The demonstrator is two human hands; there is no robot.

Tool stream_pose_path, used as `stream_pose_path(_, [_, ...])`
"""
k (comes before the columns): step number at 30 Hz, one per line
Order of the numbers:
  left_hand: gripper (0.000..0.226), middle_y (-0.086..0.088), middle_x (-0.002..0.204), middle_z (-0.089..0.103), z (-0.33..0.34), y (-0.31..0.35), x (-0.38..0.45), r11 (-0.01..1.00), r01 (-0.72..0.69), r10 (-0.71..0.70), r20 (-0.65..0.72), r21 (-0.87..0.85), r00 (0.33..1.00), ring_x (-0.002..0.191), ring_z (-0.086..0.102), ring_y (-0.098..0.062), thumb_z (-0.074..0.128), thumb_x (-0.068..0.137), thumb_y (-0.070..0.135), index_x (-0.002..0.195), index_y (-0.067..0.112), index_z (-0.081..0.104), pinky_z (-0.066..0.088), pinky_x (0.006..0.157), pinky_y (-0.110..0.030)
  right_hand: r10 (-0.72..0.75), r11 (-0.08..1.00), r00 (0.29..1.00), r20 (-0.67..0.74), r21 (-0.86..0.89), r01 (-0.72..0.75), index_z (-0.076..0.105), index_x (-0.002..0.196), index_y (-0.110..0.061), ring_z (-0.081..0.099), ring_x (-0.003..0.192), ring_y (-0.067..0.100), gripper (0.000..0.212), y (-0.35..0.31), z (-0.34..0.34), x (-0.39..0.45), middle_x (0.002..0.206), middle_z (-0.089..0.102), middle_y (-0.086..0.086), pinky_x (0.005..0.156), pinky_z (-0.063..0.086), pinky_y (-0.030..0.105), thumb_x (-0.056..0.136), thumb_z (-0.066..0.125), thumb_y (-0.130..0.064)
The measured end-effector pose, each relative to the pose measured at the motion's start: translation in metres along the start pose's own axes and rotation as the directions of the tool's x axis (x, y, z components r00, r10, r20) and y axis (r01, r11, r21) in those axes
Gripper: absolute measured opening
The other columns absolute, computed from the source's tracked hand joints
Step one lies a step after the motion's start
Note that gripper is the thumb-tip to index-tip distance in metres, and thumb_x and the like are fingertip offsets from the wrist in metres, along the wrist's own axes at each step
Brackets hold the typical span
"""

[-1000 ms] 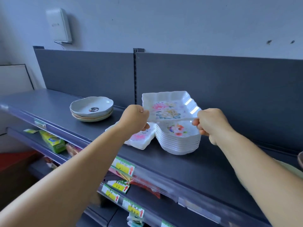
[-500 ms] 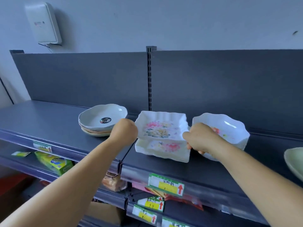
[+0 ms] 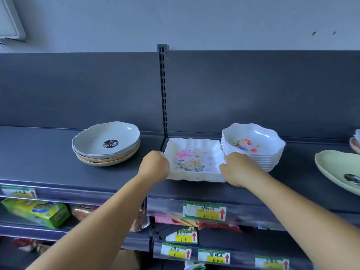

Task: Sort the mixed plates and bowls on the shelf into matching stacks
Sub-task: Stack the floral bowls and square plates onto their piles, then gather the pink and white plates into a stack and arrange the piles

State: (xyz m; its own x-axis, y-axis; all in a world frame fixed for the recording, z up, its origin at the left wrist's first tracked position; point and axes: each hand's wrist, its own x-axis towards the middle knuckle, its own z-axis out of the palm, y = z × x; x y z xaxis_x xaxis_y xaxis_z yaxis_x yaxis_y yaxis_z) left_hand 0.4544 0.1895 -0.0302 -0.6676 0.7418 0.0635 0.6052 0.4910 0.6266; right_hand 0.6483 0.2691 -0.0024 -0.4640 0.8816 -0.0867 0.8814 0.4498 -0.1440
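A short stack of white square plates with a pink flower print (image 3: 192, 158) lies on the dark shelf (image 3: 48, 172). My left hand (image 3: 155, 165) grips its left edge and my right hand (image 3: 236, 168) grips its right edge; the fingertips are hidden behind the knuckles. Touching the stack's right side stands a tall stack of white scalloped floral bowls (image 3: 253, 145). To the left, apart from my hands, sits a stack of round shallow plates (image 3: 106, 143), grey on top with a black sticker.
A pale green oval plate (image 3: 339, 170) lies at the right edge, with more dishes (image 3: 355, 141) behind it. The shelf's back panel and a slotted upright (image 3: 163, 90) rise behind. Lower shelves hold price tags (image 3: 206, 210) and a green box (image 3: 37, 211).
The square plate I held in the air above the bowls has come down onto the square plates left of the bowls. Both hands stay at its sides. My view has shifted.
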Motion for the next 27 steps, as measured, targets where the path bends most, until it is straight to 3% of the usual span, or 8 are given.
stream_pose_path(3, [0.038,0.000,0.057,0.026,0.003,-0.002,0.000,0.999,0.000,0.001,0.036,-0.042,0.999,0.052,0.022,-0.017,0.035,0.089,-0.001,0.057,0.014,0.023,0.018,0.046,-0.024,0.023,1.000,0.999,0.028,0.015,-0.024,0.059,0.091,-0.002,0.048,0.083,0.024,0.024,0.001,0.006,0.004,0.090,0.050,0.007,0.062,0.038,0.027,0.096,0.035,-0.001])
stream_pose_path(7, [0.036,0.000,0.058,0.025,0.007,0.001,0.001,0.997,0.011,-0.009,0.029,-0.073,1.000,0.053,0.021,-0.017,0.035,0.089,-0.001,0.059,0.013,0.022,0.017,0.046,-0.024,0.088,0.988,0.996,-0.007,0.132,-0.086,0.034,0.062,-0.012,0.036,0.058,0.014,0.035,0.001,0.009,0.009,0.068,0.036,0.001,0.053,0.033,0.026,0.097,0.038,-0.010])
stream_pose_path(11, [0.036,-0.001,0.059,0.027,0.014,0.008,0.007,0.993,0.016,-0.013,0.032,-0.116,0.999,0.054,0.024,-0.017,0.037,0.090,0.002,0.059,0.013,0.022,0.023,0.049,-0.024,0.161,0.965,0.983,-0.087,0.224,-0.138,0.029,0.059,-0.013,0.040,0.064,0.021,0.040,0.006,0.012,0.018,0.064,0.032,0.001,0.047,0.026,0.026,0.097,0.040,-0.010])
stream_pose_path(17, [0.039,-0.002,0.060,0.030,0.023,0.022,0.015,0.998,-0.008,0.009,0.022,-0.060,1.000,0.053,0.026,-0.016,0.038,0.094,0.005,0.059,0.013,0.023,0.022,0.048,-0.026,0.166,0.956,0.970,-0.178,0.270,-0.114,0.027,0.058,-0.011,0.031,0.054,0.017,0.040,0.019,0.014,0.024,0.061,0.032,0.003,0.047,0.021,0.030,0.095,0.042,-0.012])
stream_pose_path(19, [0.034,-0.004,0.068,0.038,0.023,0.025,0.014,0.998,-0.039,0.038,0.014,0.056,0.999,0.062,0.035,-0.020,0.036,0.096,0.008,0.062,0.011,0.028,0.027,0.053,-0.028,0.129,0.965,0.970,-0.208,0.250,-0.075,0.022,0.059,-0.014,0.037,0.066,0.022,0.042,0.020,0.015,0.017,0.063,0.027,0.000,0.053,0.028,0.030,0.096,0.040,-0.008])
stream_pose_path(22, [0.019,-0.016,0.104,0.052,0.025,0.032,0.006,0.962,-0.147,0.155,-0.014,0.228,0.988,0.102,0.044,-0.033,0.035,0.098,0.016,0.089,0.004,0.047,0.036,0.080,-0.034,0.059,0.983,0.967,-0.249,0.183,-0.013,0.031,0.063,-0.015,0.043,0.075,0.026,0.037,0.024,0.019,0.005,0.067,0.035,-0.001,0.062,0.035,0.032,0.100,0.036,-0.015])
stream_pose_path(24, [0.025,-0.014,0.124,0.053,0.028,0.041,-0.002,0.919,-0.240,0.260,-0.026,0.312,0.965,0.123,0.039,-0.034,0.036,0.098,0.020,0.106,0.003,0.052,0.034,0.098,-0.036,0.011,0.989,0.963,-0.270,0.146,0.030,0.047,0.079,-0.012,0.047,0.081,0.027,0.026,0.029,0.020,-0.002,0.082,0.050,0.003,0.063,0.036,0.033,0.100,0.037,-0.022])
stream_pose_path(27, [0.028,-0.008,0.131,0.053,0.034,0.060,-0.020,0.871,-0.360,0.392,-0.032,0.335,0.919,0.127,0.039,-0.029,0.038,0.098,0.022,0.117,0.006,0.051,0.031,0.103,-0.034,-0.062,0.994,0.966,-0.249,0.071,0.082,0.053,0.105,-0.011,0.047,0.104,0.026,0.025,0.040,0.018,-0.012,0.114,0.053,0.005,0.074,0.036,0.033,0.100,0.038,-0.030])
